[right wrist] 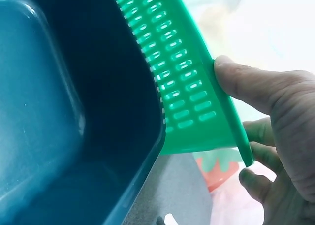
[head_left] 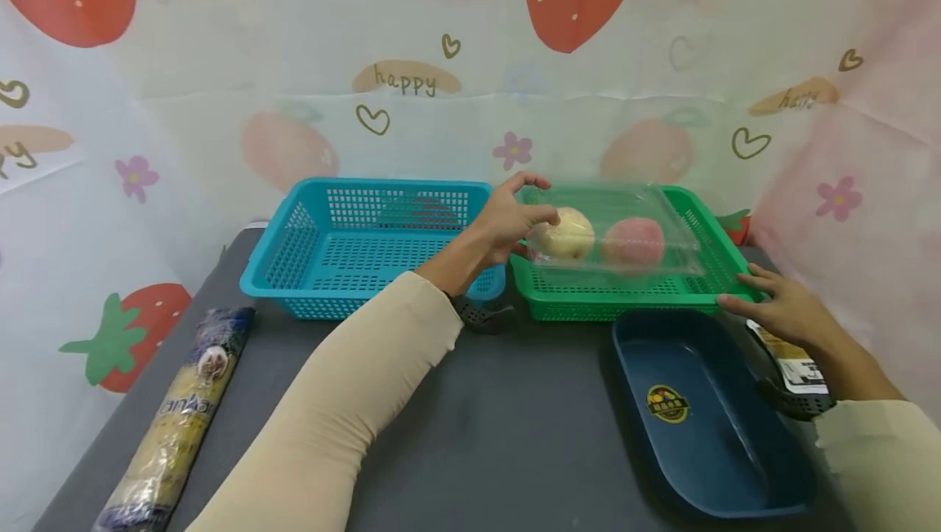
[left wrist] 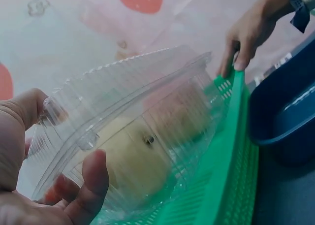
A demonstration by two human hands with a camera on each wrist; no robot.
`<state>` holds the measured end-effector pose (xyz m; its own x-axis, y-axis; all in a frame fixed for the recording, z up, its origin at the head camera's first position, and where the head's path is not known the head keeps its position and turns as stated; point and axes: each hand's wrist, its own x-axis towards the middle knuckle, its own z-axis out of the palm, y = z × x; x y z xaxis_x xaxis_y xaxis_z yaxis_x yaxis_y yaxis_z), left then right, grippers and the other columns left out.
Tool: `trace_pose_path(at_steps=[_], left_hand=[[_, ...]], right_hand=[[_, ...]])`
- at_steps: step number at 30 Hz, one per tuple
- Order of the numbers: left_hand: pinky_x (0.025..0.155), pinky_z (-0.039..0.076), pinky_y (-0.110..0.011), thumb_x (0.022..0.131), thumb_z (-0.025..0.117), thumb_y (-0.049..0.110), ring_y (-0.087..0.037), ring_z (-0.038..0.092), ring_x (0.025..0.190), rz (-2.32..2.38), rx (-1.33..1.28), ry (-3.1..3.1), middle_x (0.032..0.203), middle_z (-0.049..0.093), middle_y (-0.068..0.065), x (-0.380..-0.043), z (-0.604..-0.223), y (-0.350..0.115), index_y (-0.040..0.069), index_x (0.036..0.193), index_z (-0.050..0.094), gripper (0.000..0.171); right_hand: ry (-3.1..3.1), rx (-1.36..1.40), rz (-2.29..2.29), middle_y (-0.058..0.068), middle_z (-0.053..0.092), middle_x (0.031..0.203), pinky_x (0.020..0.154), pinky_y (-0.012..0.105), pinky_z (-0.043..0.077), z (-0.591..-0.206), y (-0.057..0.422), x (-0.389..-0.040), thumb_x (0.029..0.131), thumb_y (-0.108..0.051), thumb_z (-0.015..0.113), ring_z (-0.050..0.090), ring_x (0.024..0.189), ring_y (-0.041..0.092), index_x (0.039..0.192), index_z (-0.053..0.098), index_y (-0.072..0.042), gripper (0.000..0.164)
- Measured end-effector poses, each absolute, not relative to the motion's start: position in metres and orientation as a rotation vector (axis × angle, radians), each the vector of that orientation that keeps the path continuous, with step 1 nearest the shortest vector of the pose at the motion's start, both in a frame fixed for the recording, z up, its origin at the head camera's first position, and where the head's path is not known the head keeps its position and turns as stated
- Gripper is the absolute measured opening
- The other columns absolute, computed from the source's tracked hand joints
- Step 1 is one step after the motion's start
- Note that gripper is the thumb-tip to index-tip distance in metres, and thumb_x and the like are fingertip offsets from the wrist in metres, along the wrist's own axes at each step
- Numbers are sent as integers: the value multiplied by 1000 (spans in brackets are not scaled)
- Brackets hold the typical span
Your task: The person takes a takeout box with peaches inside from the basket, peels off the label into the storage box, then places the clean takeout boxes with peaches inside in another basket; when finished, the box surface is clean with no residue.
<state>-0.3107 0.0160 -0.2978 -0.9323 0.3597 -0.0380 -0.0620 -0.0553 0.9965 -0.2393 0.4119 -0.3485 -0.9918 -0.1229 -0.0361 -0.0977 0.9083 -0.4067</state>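
My left hand (head_left: 500, 225) grips the left end of a clear plastic clamshell box (head_left: 680, 238), thumb on one side and fingers on the other. Inside it sit a pale yellow round fruit (head_left: 566, 234) and a pink round fruit (head_left: 634, 243). The box hangs tilted over the green perforated basket (head_left: 588, 309), its lid side showing in the left wrist view. At the basket's front right corner, my right hand (head_left: 790, 307) pinches the rim, with the thumb (right wrist: 246, 82) on the near side and the fingertips behind.
A light blue basket (head_left: 294, 291) stands to the left of the green one. In front of the green basket lies a dark blue basin (head_left: 735, 434), with a labelled pack (head_left: 801, 370) beside it. A long yellow-and-blue plastic packet (head_left: 180, 418) lies at the table's left edge.
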Motion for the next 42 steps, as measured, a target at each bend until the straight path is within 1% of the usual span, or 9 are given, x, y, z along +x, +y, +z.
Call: trace_pose_path(at_steps=[6, 13, 20, 24, 27, 30, 33, 38, 42], left_hand=[[43, 49, -38, 84, 70, 6, -21, 44, 62, 2030, 257, 1967, 121, 45, -11, -321, -313, 34, 22, 125, 53, 47], [46, 51, -43, 84, 71, 6, -30, 58, 74, 2029, 203, 2008, 124, 44, -12, -326, -332, 56, 22, 126, 56, 47], [42, 44, -36, 87, 70, 8, -25, 54, 87, 1809, 12, 2379, 149, 26, -16, -318, -342, 78, 22, 140, 49, 58], [51, 38, -32, 87, 69, 7, -22, 51, 87, 1651, -2, 2547, 147, 34, -15, -315, -349, 88, 19, 140, 51, 58], [62, 42, -34, 89, 67, 8, -24, 51, 98, 1637, 112, 2506, 142, 44, -11, -314, -353, 90, 17, 142, 49, 57], [80, 47, -41, 92, 66, 14, -27, 49, 119, 1676, 228, 2360, 149, 37, -7, -315, -355, 90, 21, 147, 41, 61], [96, 41, -49, 94, 64, 25, -28, 36, 134, 1667, 280, 2246, 155, 27, -3, -316, -354, 90, 26, 152, 30, 67], [100, 37, -52, 94, 63, 38, -27, 31, 138, 1623, 299, 2217, 158, 21, 1, -314, -347, 85, 29, 155, 21, 74], [99, 39, -48, 95, 63, 35, -28, 31, 138, 1669, 391, 2248, 157, 23, -5, -308, -332, 70, 25, 155, 20, 74]], right_hand=[[3018, -179, -632, 33, 18, 150, 94, 73, 22, -349, 408, -243, 93, -49, 57, 19, 128, 62, 139, 37, 14, 81], [3020, -168, -633, 33, 18, 150, 94, 73, 23, -348, 407, -246, 93, -49, 57, 18, 129, 62, 140, 35, 13, 81], [3008, -181, -648, 34, 17, 150, 93, 74, 22, -346, 408, -243, 94, -48, 56, 16, 129, 62, 140, 34, 14, 80], [2995, -168, -663, 33, 15, 151, 93, 75, 21, -345, 408, -239, 94, -48, 56, 15, 129, 62, 141, 33, 13, 81], [2998, -160, -671, 33, 15, 151, 93, 74, 21, -346, 408, -238, 94, -49, 56, 16, 129, 62, 141, 34, 13, 81], [3006, -164, -683, 34, 17, 150, 93, 74, 21, -346, 409, -238, 93, -48, 57, 16, 129, 62, 141, 34, 13, 81], [3010, -175, -684, 35, 18, 149, 93, 74, 21, -345, 409, -238, 93, -47, 58, 17, 129, 62, 140, 35, 14, 80], [3013, -192, -681, 35, 18, 149, 94, 75, 21, -348, 409, -237, 94, -47, 57, 17, 128, 63, 142, 33, 12, 79], [3023, -197, -785, 36, 16, 149, 93, 76, 18, -348, 409, -230, 96, -43, 56, 15, 129, 63, 144, 29, 12, 78]])
